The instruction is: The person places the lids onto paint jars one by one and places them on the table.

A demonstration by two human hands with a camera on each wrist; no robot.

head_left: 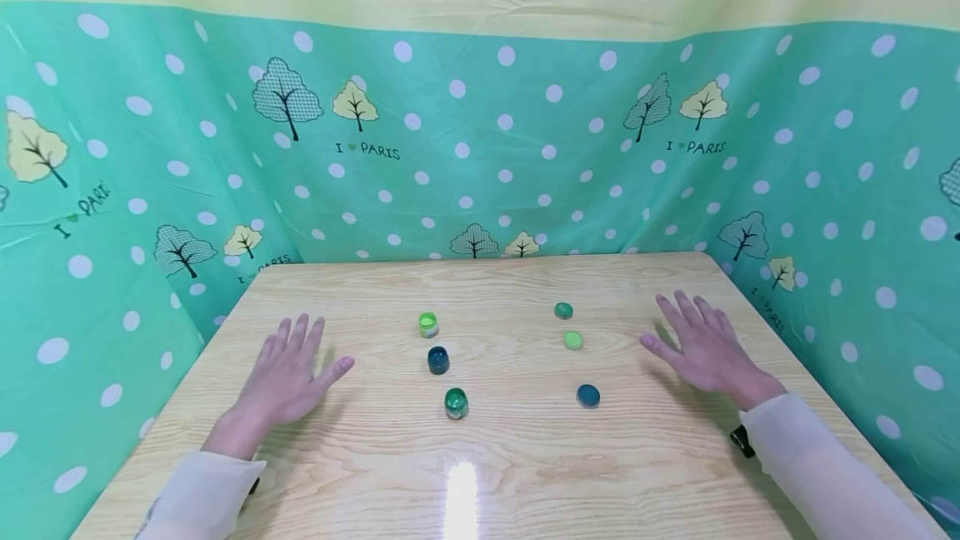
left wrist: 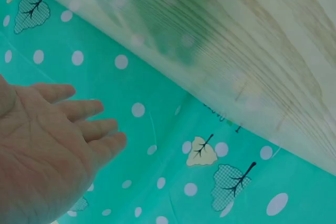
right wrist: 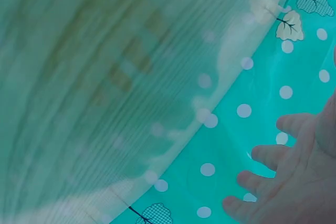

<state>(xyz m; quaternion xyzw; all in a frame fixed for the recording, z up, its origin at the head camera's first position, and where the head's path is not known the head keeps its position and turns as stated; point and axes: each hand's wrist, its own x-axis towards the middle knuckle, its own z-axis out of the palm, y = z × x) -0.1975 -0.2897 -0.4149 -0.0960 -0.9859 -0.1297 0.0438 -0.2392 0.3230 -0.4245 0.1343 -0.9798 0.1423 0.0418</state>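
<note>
Both hands hover over the table with fingers spread and nothing held. My left hand is at the left, nearest three small open paint jars: a light green jar, a dark blue jar and a dark green jar. On the right, my right hand is closest to three loose lids: a green lid, a light green lid and a blue lid. In the wrist views the left palm and right palm show no object against them.
The light wood table carries the jars and lids, with a bright light reflection at its front. A green polka-dot curtain with tree prints surrounds its back and sides.
</note>
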